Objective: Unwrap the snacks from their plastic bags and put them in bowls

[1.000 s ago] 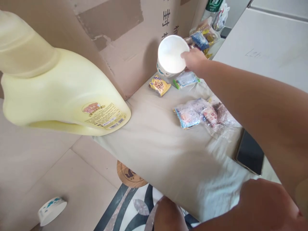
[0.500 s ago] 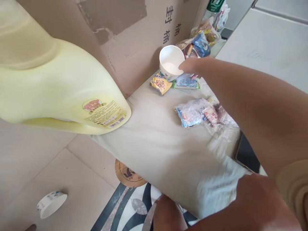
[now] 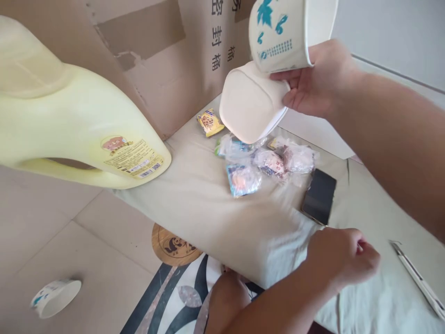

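Note:
My right hand (image 3: 320, 79) grips a white paper bowl (image 3: 278, 41) with blue-green leaf prints, tilted on its side. Its fingers also hold a plain white tub (image 3: 248, 104) with a rounded-square base, just under the bowl. My left hand (image 3: 346, 255) is curled into a fist low over the cloth, close to a dark phone (image 3: 319, 197); nothing shows in it. Beneath the tub lie several plastic-wrapped packets (image 3: 269, 162) and a blue-edged packet (image 3: 243, 180). A small yellow snack packet (image 3: 210, 123) lies beside the tub.
A big pale yellow bottle (image 3: 86, 120) leans in from the left, before a cardboard box (image 3: 156, 69). A slim white pen-like tool (image 3: 419, 280) lies at right on the cloth (image 3: 208, 208). Another printed paper bowl (image 3: 57, 299) lies tipped on the floor, and a round wooden piece (image 3: 175, 243) is below.
My right hand has come nearer and up with the paper bowl, now tipped over, and a white tub shows in its grip. The view has shifted, uncovering the phone and the pen-like tool.

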{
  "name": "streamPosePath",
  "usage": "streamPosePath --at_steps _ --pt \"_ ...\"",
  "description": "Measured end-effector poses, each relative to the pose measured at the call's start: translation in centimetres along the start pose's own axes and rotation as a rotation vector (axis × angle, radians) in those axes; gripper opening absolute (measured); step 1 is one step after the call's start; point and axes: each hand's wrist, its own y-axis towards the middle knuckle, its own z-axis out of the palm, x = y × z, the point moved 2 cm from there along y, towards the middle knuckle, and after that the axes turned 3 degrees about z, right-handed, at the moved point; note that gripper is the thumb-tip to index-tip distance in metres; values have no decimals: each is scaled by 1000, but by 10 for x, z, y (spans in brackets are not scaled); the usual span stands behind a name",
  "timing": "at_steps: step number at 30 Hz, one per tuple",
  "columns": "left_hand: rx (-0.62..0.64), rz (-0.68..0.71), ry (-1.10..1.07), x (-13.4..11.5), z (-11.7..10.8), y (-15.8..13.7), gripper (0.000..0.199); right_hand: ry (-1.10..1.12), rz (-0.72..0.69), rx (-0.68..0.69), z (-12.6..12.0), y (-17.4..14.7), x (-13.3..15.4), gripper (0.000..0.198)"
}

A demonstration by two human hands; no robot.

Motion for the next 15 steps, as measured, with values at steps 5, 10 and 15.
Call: streamPosePath --at_steps 5,10,15 --pt "-75 -3 87 -9 10 0 23 252 -95 -181 -21 -35 2 65" --pt "-151 10 184 -18 28 -1 27 452 -204 -321 -77 -84 -14 59" --pt "-173 72 277 -17 53 13 25 83 -289 -574 -204 -187 -98 65"
